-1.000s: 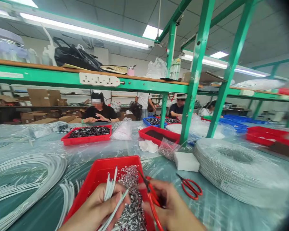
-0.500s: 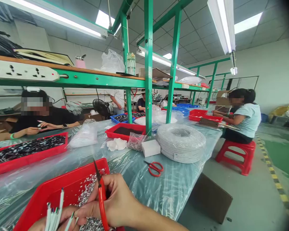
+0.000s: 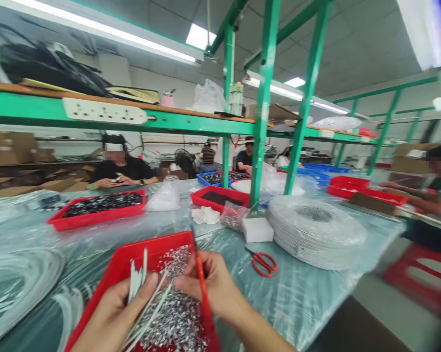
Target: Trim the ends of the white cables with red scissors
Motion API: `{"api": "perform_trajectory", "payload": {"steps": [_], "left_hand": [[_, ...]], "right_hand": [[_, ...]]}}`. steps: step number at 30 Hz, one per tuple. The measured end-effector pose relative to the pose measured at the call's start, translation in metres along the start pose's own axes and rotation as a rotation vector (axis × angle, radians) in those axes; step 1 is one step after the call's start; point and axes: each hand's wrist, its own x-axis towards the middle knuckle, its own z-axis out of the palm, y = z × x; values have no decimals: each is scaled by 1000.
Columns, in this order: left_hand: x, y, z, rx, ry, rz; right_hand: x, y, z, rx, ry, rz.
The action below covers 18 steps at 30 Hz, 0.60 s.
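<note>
My left hand (image 3: 114, 313) is closed around a bundle of thin white cables (image 3: 137, 277), their cut ends pointing up. My right hand (image 3: 215, 281) grips red-handled scissors (image 3: 202, 281), with the dark blades pointing up and away, blurred. Its thumb and fingertips also pinch near the ends of one or two cables that slant up from the left hand. Both hands are above a red tray (image 3: 150, 243) that holds a heap of small shiny metal pieces (image 3: 176, 318).
Red scissors (image 3: 263, 263) lie on the plastic-covered table near a white box (image 3: 257, 230) and a big cable coil (image 3: 316, 232). Looped cables (image 3: 30, 288) lie at left. Green posts (image 3: 263, 107) carry a shelf. Co-workers sit across the table and at right.
The view has swung left and the bench items appear further right. Both hands are seen more fully over the tray, and the left hand's cables now show at greater length.
</note>
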Motion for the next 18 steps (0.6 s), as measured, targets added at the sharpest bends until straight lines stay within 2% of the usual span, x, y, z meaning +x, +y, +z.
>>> {"api": "perform_trajectory", "payload": {"steps": [2,4,7,12,18], "left_hand": [[-6,8,4,-90,5,66],[-11,14,5,-147,62,141],[-16,18,3,-181,106,181],[-12,15,1,-229,-6,239],[-3,7,4,-282,-128,123]], "right_hand": [[3,8,-9,-66,-65,5],[5,19,-14,-134,-209,55],[5,29,-13,-176,-357,100],[-2,20,-11,-165,-344,-8],[-13,-9,-23,-163,-428,-62]]}}
